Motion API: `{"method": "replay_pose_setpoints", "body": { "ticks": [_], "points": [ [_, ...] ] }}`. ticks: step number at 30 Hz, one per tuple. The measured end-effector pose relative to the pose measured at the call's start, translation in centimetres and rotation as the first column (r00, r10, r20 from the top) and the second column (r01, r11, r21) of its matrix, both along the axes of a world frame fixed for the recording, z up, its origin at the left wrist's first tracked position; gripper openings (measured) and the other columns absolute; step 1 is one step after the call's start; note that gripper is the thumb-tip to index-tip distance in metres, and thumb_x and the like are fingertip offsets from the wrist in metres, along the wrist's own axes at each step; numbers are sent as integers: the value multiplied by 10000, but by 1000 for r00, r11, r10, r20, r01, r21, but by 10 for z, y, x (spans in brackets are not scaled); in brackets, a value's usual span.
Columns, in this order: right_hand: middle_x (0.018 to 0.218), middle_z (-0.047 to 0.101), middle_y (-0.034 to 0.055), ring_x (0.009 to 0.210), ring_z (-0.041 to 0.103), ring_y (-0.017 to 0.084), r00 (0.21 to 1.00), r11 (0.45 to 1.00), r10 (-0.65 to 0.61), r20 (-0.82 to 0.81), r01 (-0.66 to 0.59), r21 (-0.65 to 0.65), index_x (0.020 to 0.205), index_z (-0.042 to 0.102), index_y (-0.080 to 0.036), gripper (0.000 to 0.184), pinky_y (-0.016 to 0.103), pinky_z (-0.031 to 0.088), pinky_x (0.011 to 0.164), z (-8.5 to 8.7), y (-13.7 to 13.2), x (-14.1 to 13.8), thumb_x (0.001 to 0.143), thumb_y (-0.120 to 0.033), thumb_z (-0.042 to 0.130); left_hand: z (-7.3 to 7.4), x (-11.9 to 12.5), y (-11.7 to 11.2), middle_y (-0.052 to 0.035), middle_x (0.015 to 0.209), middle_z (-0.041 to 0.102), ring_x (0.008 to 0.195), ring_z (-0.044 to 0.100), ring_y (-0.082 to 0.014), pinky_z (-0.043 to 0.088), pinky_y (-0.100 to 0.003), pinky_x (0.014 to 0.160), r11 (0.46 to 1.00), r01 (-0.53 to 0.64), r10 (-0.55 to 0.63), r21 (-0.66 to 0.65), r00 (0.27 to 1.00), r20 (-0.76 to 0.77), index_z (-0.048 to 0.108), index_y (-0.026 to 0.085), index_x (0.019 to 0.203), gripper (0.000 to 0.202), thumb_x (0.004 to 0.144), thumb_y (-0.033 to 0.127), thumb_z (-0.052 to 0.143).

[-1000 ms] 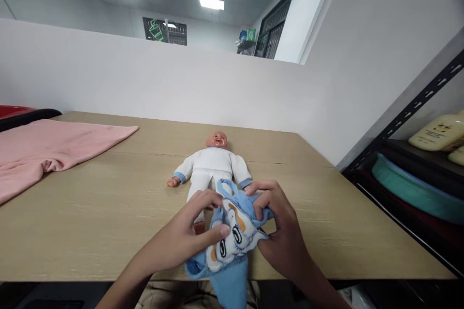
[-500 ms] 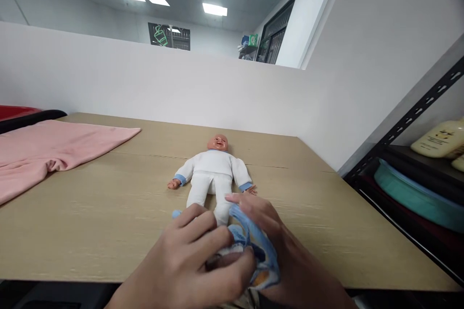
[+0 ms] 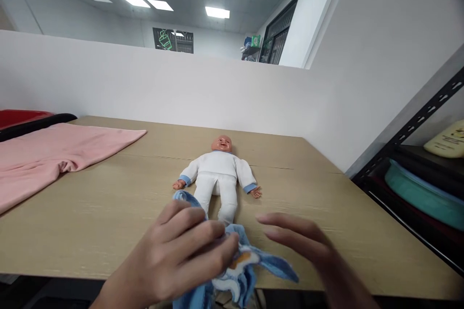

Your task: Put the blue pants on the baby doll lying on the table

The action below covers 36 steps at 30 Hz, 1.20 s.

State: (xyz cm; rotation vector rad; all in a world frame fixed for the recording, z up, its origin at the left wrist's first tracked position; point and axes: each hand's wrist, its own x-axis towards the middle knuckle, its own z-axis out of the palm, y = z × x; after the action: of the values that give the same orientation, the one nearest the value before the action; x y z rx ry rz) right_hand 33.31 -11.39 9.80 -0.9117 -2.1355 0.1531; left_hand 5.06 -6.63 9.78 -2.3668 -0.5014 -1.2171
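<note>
A blue cloth [image 3: 250, 263] with white and orange patterning is bunched in my left hand [image 3: 188, 246], whose fingers are closed round it. One strip of it sticks out to the right, and lower folds hang past the table's front edge. My right hand [image 3: 304, 241] is apart from the cloth, off to its right, fingers stretched out and a little blurred. Beyond both hands a baby doll [image 3: 217, 164] lies on its back, head away from me, in a white outfit with blue cuffs. Its feet are hidden behind my left hand and the cloth.
The wooden table [image 3: 108, 212] bears a pink cloth [image 3: 72, 147] at left. Behind that stands a red tub [image 3: 21, 117] with a black rim. At right, a black shelf [image 3: 398, 147] holds a teal basin [image 3: 424, 193] and a cream bottle [image 3: 447, 140]. A white partition [image 3: 181, 89] closes the back.
My right hand has let go of the blue cloth and moved right. The cloth stays in my left hand, with its strip now swinging out rightward. The view has shifted slightly.
</note>
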Motion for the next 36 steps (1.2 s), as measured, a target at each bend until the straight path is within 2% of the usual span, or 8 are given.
{"method": "replay_pose_setpoints", "body": {
  "ticks": [6,12,17,20,24,27,31,36],
  "points": [
    [1090,786,31,1008,760,218,981,932,184,61,-155,-328,1116,732,-259,272,288,616,889,-13,26,-48,882,-120,733,4,5,-12,16,973,773,865,646,-177,500,-337,816,970,58,-24,-235,989,146,698,286,1217,215,1016,217,731],
    [1120,746,37,1049,713,198,967,925,219,-132,-249,-286,1080,718,-240,398,312,574,923,1,50,-39,787,0,596,-12,-38,2,-11,1189,713,1055,681,-231,583,-294,910,394,70,-73,-916,996,44,661,290,1238,623,785,630,920],
    [1168,796,91,1176,734,247,976,960,207,-67,-189,208,1206,742,-192,256,371,601,1038,-8,56,-30,979,-204,624,-40,-35,13,-55,1255,711,1150,666,-259,571,-317,945,204,226,38,-952,970,239,662,262,1242,313,1038,499,650],
    [1168,826,98,1223,738,258,964,891,244,103,-265,369,1261,715,-170,261,376,605,1062,-7,52,-22,1066,-263,569,-41,-26,19,-55,1070,690,1019,638,-251,550,-353,913,333,142,36,-932,986,163,653,228,1088,151,1058,329,545],
    [853,774,32,754,719,197,967,970,198,-159,-217,-113,909,696,-217,276,312,599,729,-4,65,-22,1033,-450,613,-38,-19,25,-61,952,658,994,556,-287,497,-439,956,643,-61,108,-763,994,11,635,211,925,93,993,218,572],
    [912,776,30,856,709,222,972,841,52,-229,-166,-515,955,742,-215,235,348,593,846,-8,87,-23,1014,-413,629,-37,-18,26,-61,1140,714,1128,610,-279,518,-413,1041,544,111,75,-832,981,180,672,232,1109,134,1047,345,637],
    [1072,789,67,1129,700,289,979,734,67,-195,-180,-655,1011,775,-217,296,433,559,1065,-12,97,-24,1023,-490,664,-31,-13,28,-49,1454,662,1430,560,-258,467,-353,1202,274,339,105,-900,920,378,606,298,1444,400,1105,505,560],
    [1324,770,86,1385,635,330,970,508,43,-239,-227,-831,1352,731,-243,596,541,419,1273,-13,91,-26,989,-708,649,-23,-7,35,-29,1369,692,1331,607,-243,482,-317,1155,221,294,161,-930,930,332,617,283,1403,402,1111,547,536]
  ]
}}
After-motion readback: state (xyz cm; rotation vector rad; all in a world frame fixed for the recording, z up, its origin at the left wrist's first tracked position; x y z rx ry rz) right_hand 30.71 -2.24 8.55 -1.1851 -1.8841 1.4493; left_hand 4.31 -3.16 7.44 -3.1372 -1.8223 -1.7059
